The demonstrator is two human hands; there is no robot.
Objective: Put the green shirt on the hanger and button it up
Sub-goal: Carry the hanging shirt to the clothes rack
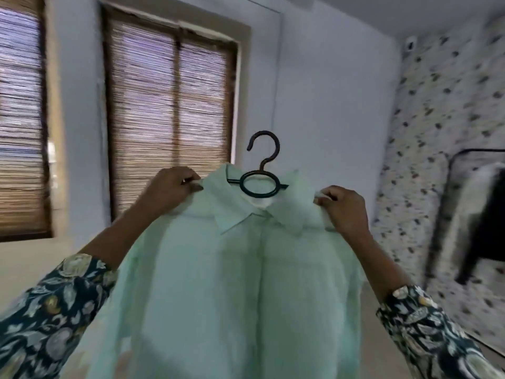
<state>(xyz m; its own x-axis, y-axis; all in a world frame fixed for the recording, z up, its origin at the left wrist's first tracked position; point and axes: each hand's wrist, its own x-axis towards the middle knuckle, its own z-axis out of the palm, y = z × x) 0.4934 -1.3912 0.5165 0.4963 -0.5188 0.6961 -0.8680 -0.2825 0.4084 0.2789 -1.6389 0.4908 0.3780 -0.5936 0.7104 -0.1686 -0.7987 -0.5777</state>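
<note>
**Head view.** We see the pale green woven shirt (246,283) held up in the air. It is draped over a thin dark hanger (255,184) that has a ring at its neck and an open hook on top. Hook and ring stand between the two hands, just above the collar.

The left hand (170,188) pinches the shoulder of the shirt on its own side, fingers curled on the cloth. The right hand (343,210) pinches the opposite shoulder likewise, with a fold of fabric bunched under its fingertips. The hanger's arms are hidden by the fabric, so we cannot tell whether the hands grip them too. The body of the shirt hangs below the hands, between two dark floral-print sleeves (54,310).

We judge the hanging step done or nearly so, since both shoulders sit over the hanger and the collar meets below the ring. The front edges lie together down the middle, but blur keeps us from telling whether any button is fastened. The next move calls for one hand to carry the hanger alone, at hook or ring. That frees the other to work down the placket.

Beyond the left hand are windows with brown slatted blinds (169,119). Beyond the right hand are a leaf-patterned wall (437,132) and a dark garment rack (486,209).
</note>
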